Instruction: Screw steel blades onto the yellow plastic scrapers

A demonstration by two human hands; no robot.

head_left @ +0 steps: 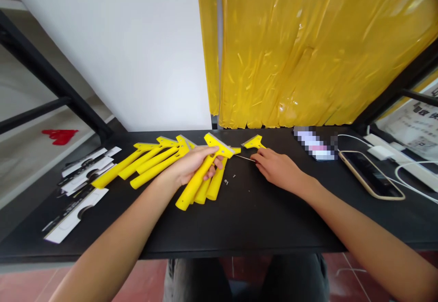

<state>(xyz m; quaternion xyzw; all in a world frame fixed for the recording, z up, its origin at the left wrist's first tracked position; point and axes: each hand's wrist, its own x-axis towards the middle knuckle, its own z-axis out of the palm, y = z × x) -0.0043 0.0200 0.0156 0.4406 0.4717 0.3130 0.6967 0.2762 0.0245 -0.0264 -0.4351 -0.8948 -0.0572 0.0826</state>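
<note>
My left hand (193, 163) is closed around a yellow scraper (196, 183), its wide head tilted up and its handle towards me. In my right hand (278, 167) is a thin metal rod, perhaps a screwdriver shaft (245, 158), pointing left at the scraper's head; its handle is hidden by my fingers. Just beyond that hand lies another scraper's yellow head (253, 142), its handle hidden. Beneath the held scraper are more yellow scrapers (215, 185). Several others (119, 169) lie in a row to the left. Tiny screws or metal bits (226, 182) rest between my hands.
Black-and-white cardboard packaging (77, 215) lies at the left of the black table (267, 220). A phone (371, 174), a partly blurred device (315, 144) and a white power strip with cables (407, 165) sit at the right. Yellow plastic film (290, 55) hangs behind.
</note>
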